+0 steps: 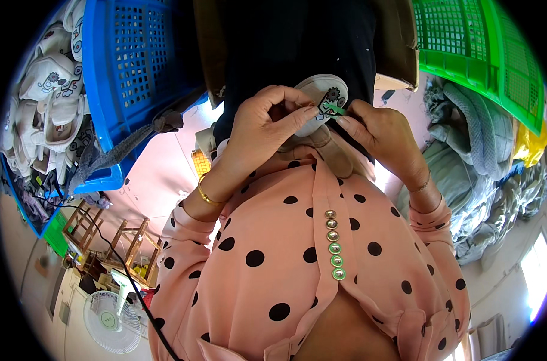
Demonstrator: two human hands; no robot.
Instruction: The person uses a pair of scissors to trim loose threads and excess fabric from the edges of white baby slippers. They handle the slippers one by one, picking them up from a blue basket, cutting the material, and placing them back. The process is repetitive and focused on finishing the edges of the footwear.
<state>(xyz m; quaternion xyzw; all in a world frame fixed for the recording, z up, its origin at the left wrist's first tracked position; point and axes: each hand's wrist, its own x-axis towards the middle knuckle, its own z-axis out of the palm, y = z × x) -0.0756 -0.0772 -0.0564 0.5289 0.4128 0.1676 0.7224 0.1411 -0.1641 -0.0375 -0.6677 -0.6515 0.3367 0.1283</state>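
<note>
A small off-white cloth shoe (pixel 314 90) with a dark gear print sits in front of my waist. My left hand (pixel 267 117) grips its left side, thumb and fingers closed near the print. Fingers pinched, my right hand (pixel 382 129) holds a slim green thing (pixel 335 109) against the shoe's printed part; its exact kind is not clear. Below the shoe, against my shirt, lies a tan sole-shaped piece (pixel 332 153). My fingers partly cover the shoe's edges.
A blue crate (pixel 108 90) stands at the left beside piled printed cloth shoes (pixel 54 111). On the right are a green crate (pixel 496 66) and heaps of grey fabric (pixel 460 156). A white fan (pixel 112 320), wooden stools (pixel 126 243) and a black cord (pixel 120 256) appear lower left.
</note>
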